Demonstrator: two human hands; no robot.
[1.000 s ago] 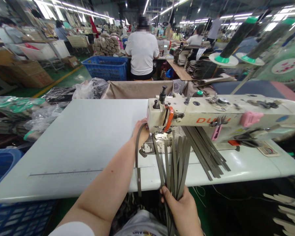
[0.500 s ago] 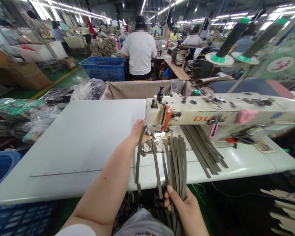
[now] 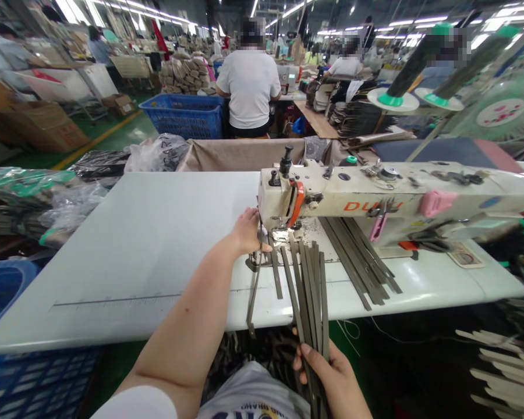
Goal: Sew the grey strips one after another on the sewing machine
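My left hand (image 3: 245,234) lies at the left of the sewing machine (image 3: 393,195), close to the needle area. Its thumb is apart from its fingers and points toward the presser foot; the fingertips are partly hidden. One narrow dark olive strip (image 3: 255,291) runs down past this hand and over the table's front edge. A short strip (image 3: 275,270) lies just right of the thumb. My right hand (image 3: 329,369) is closed around a bundle of similar strips (image 3: 312,297), whose upper ends fan out toward the machine's plate.
More strips (image 3: 360,262) lie under the machine arm on the white table (image 3: 170,233). Two thread cones (image 3: 410,64) stand at the right. Blue crates (image 3: 9,291) are at the left. A person in a white shirt (image 3: 250,87) sits ahead, beyond a fabric-lined bin (image 3: 244,156).
The strip under the needle has moved away from my right hand toward the machine. My right hand has shifted slightly down with its bundle. The strip by my left hand has turned edge-on.
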